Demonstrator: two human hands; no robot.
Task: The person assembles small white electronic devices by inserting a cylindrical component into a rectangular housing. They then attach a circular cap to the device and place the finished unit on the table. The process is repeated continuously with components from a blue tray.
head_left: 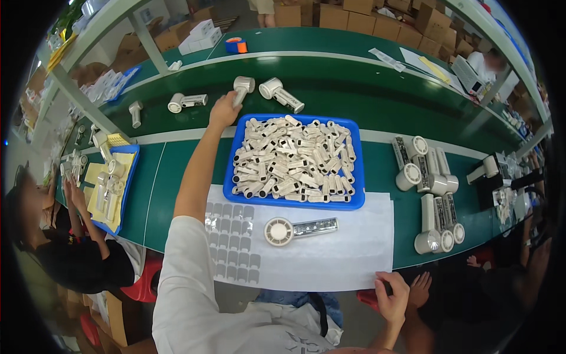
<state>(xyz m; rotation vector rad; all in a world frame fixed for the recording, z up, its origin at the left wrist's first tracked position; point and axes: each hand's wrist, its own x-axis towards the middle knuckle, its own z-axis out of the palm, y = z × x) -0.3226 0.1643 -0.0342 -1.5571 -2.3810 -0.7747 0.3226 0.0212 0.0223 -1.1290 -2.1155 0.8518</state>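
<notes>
My left hand reaches over the far divider and closes on the handle of a white handheld fan. Two more fans lie beside it, one to its right and one to its left. My right hand is curled at the near right corner of a white sheet; whatever it may hold is hidden. On the sheet rests a fan with an uncovered handle, its inner parts showing, and rows of grey stickers line the sheet's left side. Beyond stands a blue tray heaped with white handle covers.
Several fans lie in groups on the green table's right side. On the left, a blue tray holds fans on yellow paper, with a co-worker's hands beside it. Another person's hand is near my right hand. An orange-and-blue tape roll sits far back.
</notes>
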